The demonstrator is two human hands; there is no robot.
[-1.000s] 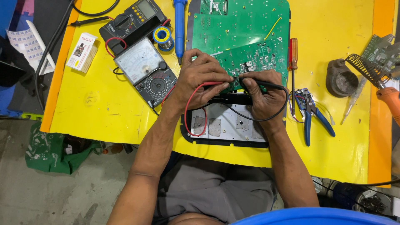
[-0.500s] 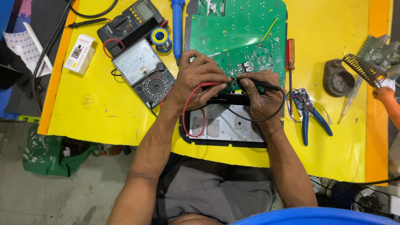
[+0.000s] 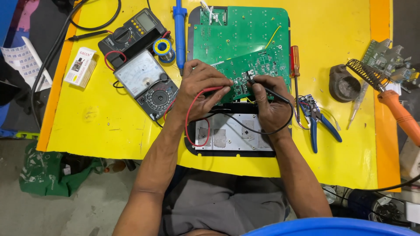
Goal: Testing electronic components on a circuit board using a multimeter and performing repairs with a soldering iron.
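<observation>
A green circuit board (image 3: 245, 39) lies on a black-rimmed panel (image 3: 227, 135) on the yellow table. My left hand (image 3: 199, 87) grips a red test probe, its red lead (image 3: 189, 118) looping down toward my wrist. A black probe is pinched in my right hand (image 3: 269, 102), with its black lead (image 3: 262, 130) curling below. Both probe tips meet on the board's lower middle part, between my fingers. An analog multimeter (image 3: 146, 83) sits just left of my left hand.
A digital multimeter (image 3: 131, 32), solder reel (image 3: 163, 47) and blue solder sucker (image 3: 179, 26) lie at the back left. A small box (image 3: 80, 66) is far left. An orange-handled screwdriver (image 3: 295, 65), blue pliers (image 3: 317, 118), iron stand (image 3: 345, 83) and orange soldering iron (image 3: 400, 116) are on the right.
Both hands stay on the board with the probes. The orange soldering iron at the far right has come further into view; the camera shifted slightly.
</observation>
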